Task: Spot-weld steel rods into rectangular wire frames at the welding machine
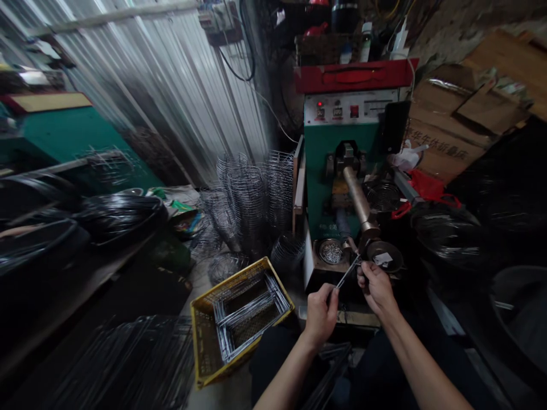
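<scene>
My left hand (321, 315) is closed on the near end of a thin bent metal wire piece (347, 272). My right hand (376, 286) is closed on the far end of the same wire. The wire's tip sits under the brass arm (358, 200) of a green machine (342, 148), beside a round dark disc (384, 256). A small round dish of metal bits (330, 251) lies on the machine's base, just left of the wire.
A yellow plastic crate (213, 336) with several wire frames stands at my lower left. Stacks of wire baskets (252, 199) stand behind it by the corrugated wall. Black coils (115, 216) lie on the left bench; cardboard boxes (453, 125) and black bags are at right.
</scene>
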`<state>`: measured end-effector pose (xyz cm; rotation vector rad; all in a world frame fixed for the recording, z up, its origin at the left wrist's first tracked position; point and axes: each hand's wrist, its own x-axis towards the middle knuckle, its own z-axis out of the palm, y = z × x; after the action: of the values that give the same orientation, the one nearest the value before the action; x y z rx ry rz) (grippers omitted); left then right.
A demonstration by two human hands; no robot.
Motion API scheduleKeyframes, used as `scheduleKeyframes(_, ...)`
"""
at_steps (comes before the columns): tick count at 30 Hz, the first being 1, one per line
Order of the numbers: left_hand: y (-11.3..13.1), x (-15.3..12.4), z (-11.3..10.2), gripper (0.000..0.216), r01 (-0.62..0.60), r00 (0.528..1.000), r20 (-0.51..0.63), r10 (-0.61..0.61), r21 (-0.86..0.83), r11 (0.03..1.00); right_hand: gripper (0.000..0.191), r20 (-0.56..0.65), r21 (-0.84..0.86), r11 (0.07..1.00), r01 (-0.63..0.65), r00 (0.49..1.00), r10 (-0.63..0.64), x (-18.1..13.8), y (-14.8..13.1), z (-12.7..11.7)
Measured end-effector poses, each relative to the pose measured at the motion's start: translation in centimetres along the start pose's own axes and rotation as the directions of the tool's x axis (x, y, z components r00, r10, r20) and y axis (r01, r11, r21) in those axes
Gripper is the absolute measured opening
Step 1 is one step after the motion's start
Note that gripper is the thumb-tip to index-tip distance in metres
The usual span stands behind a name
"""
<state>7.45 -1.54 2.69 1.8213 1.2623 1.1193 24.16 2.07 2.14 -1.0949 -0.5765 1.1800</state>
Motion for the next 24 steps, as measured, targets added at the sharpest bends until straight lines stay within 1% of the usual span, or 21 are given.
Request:
scheduleKeyframes(4,-0.1,0.2,0.0,0.026,-0.008,1.000,-0.013,0.009,0.017,1.000,0.042,0.016,0.049,0.999,-0.009,1.000,0.009,0.3,0.1,0.0)
scheduleKeyframes(7,-0.1,0.4,0.1,0.025,-0.009,1.000,-0.007,0.009,0.026,1.000,0.042,0.001,0.034,0.999,-0.011,1.000,0.011,0.5,0.0,-0.1)
scheduleKeyframes(11,0.1,0.4,0.0,0.025,-0.031,1.000,-0.002,0.031,0.038,0.999,0.037,-0.007,-0.002,1.000,-0.027,1.000,0.027,0.4,-0.1,0.0)
scheduleKeyframes(15,0.2,0.3,-0.1,0.024,-0.040,0.999,0.006,0.040,0.057,0.998,0.038,-0.012,0.012,0.999,-0.053,0.999,0.053,0.3,-0.1,-0.1)
scheduleKeyframes(17,0.1,0.4,0.0,0.024,-0.053,0.999,0.015,0.052,0.080,0.995,0.041,-0.007,-0.037,0.998,-0.044,0.999,0.044,0.3,-0.3,-0.5)
scheduleKeyframes(20,-0.1,1.0,0.5,0.025,-0.085,0.996,0.029,0.082,0.090,0.992,0.046,-0.019,-0.149,0.989,0.001,1.000,-0.004,0.6,-1.0,-1.3)
scheduleKeyframes(24,-0.2,2.5,1.1,0.026,-0.114,0.993,0.022,0.112,0.073,0.991,0.050,-0.047,-0.193,0.981,0.008,0.999,-0.017,1.2,-2.1,-1.6)
